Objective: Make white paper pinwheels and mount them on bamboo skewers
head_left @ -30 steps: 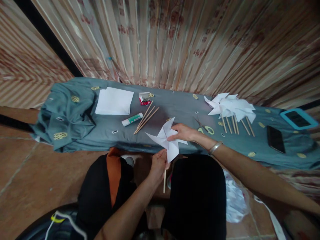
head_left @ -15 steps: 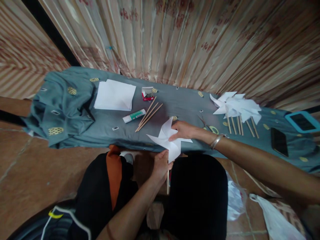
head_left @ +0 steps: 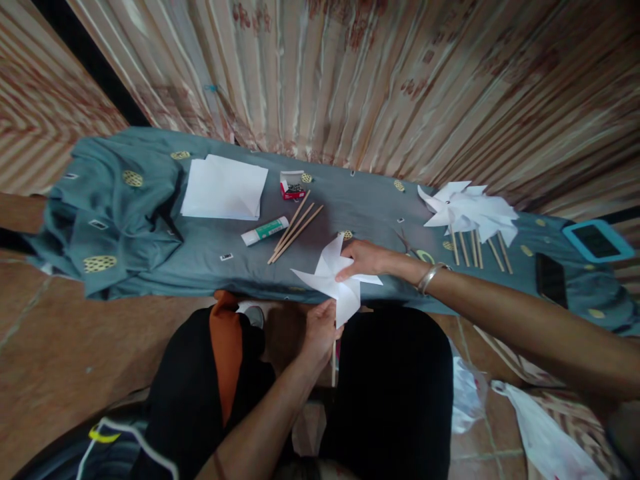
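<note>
A white paper pinwheel on a thin wooden stick is held upright over the table's near edge, between my knees. My left hand is closed round the stick just under the lowest blade. With its thumb on the pinwheel's centre, my right hand grips the paper from the right; the fingers behind the blades are hidden. Close by lie several loose wooden sticks, a glue stick and a small red-and-white box of dark pins.
White paper sheets lie on the left of the grey-green cloth. Scissors rest beyond my right wrist. Several finished pinwheels overlap at the right, near a dark phone and a blue-framed device. Plastic bags are on the floor.
The view has shifted slightly, so the table's things sit a little further left. Both hands keep the same hold on the pinwheel.
</note>
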`<state>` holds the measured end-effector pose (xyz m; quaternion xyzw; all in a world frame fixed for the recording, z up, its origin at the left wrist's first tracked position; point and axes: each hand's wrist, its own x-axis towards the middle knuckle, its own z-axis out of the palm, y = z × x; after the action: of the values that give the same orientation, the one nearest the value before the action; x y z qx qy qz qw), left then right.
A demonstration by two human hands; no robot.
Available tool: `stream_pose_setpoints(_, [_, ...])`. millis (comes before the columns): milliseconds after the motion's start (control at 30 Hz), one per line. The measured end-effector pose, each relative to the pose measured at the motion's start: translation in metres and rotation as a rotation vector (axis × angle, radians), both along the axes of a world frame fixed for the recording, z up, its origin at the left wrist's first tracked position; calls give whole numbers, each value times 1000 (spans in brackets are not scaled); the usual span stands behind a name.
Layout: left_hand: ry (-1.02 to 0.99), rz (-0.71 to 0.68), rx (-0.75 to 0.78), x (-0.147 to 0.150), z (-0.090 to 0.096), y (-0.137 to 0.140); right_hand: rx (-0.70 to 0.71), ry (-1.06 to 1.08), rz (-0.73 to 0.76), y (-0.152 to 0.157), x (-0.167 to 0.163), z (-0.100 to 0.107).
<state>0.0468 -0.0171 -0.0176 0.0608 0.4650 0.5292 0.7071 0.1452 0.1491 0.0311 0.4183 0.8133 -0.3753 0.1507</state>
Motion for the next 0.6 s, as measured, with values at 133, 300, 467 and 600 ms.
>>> stream_pose_setpoints(133, [42, 1, 7, 1, -4, 0, -21, 4, -10, 0, -1, 1])
stream_pose_setpoints(300, [128, 4, 1, 2, -14, -1, -17, -44, -11, -1, -2, 3])
stream_pose_setpoints(467, [189, -8, 18, 2, -21, 0, -11, -61, -1, 0, -3, 2])
stream_pose_setpoints(600, [204, -22, 39, 3, -24, 0, -53, -42, -4, 0, -4, 3])
